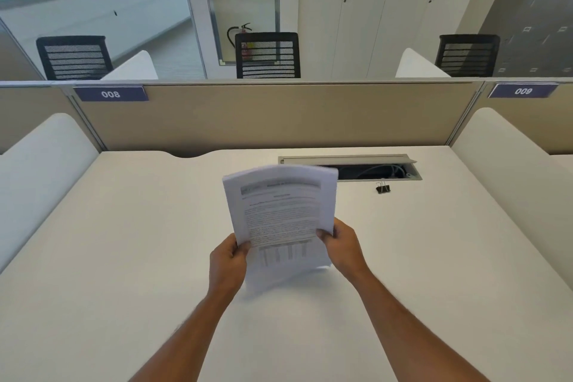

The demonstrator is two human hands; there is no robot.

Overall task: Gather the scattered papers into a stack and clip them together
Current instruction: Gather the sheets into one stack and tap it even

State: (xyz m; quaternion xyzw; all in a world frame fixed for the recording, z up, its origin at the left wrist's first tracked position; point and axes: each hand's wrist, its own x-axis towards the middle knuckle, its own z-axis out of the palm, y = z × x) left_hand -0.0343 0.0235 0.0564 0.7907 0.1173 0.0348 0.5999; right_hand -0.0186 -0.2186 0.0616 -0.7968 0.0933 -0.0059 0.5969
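A stack of printed white papers (280,211) stands nearly upright over the middle of the white desk (124,257), its lower edge close to or on the desk surface. My left hand (228,260) grips the stack's lower left edge and my right hand (342,245) grips its lower right edge. The sheets look blurred and slightly fanned at the bottom. A small black binder clip (383,188) lies on the desk, well to the right of and beyond the papers, apart from both hands.
An open cable tray (350,166) with wires is set into the desk's far side, just behind the clip. A beige partition (279,115) closes the back, white curved dividers (40,158) flank both sides. Black chairs stand beyond the partition.
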